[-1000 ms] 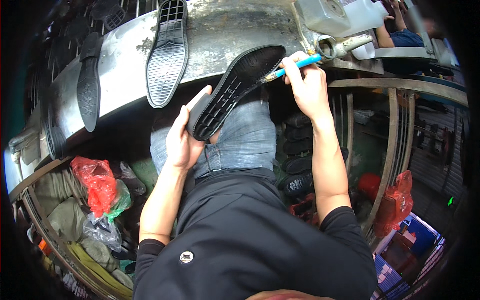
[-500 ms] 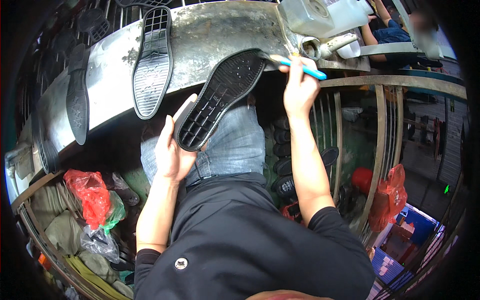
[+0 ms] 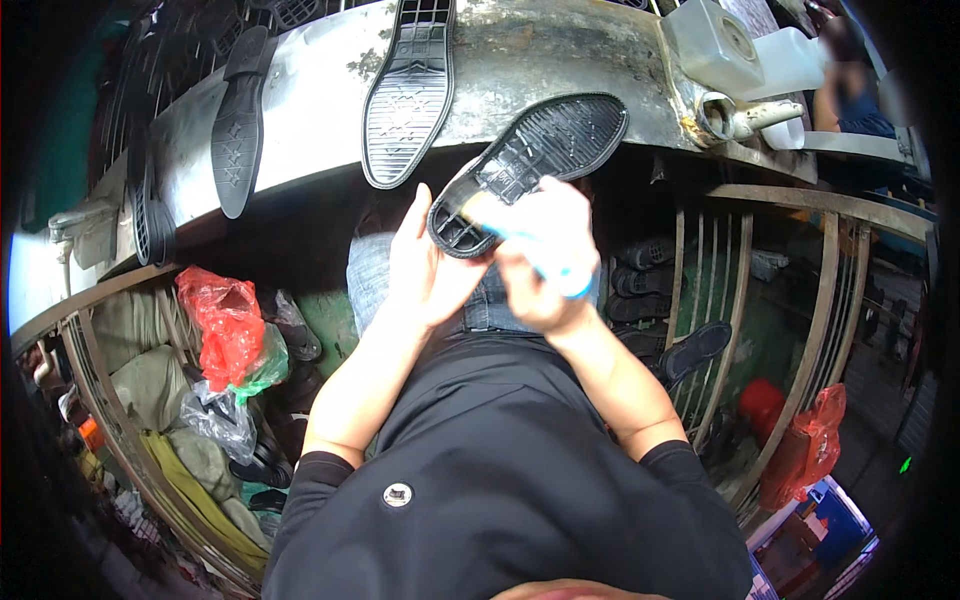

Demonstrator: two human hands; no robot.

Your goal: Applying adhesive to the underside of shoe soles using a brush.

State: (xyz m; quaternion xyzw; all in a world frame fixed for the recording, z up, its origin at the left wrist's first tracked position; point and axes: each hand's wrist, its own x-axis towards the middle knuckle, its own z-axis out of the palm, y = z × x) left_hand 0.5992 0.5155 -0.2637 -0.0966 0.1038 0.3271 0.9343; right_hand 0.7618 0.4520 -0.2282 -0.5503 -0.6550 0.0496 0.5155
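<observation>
A black shoe sole [image 3: 560,135] is tilted over my lap, its ridged, gridded inner face turned up and its toe end reaching over the bench edge. Its heel end rests in my left hand [image 3: 428,272], the fingers curled under and beside it. My right hand [image 3: 545,250], smeared by motion, grips a brush with a blue handle [image 3: 574,284]. The brush tip is over the heel grid; whether the bristles touch is blurred. On the bench [image 3: 320,110] lie a black sole [image 3: 408,115] shining in the light and a narrower dark sole [image 3: 238,145].
Whitish plastic containers [image 3: 712,45] and an open-mouthed jar [image 3: 715,117] stand at the bench's right end. Railings [image 3: 830,230] flank me. A red plastic bag [image 3: 220,330] hangs on the left, another red bag [image 3: 805,450] on the right. Another person [image 3: 855,100] is at far right.
My right hand has brought the brush from the sole's toe edge down to its heel end. The sole is tilted further over to the right, and the view has shifted left.
</observation>
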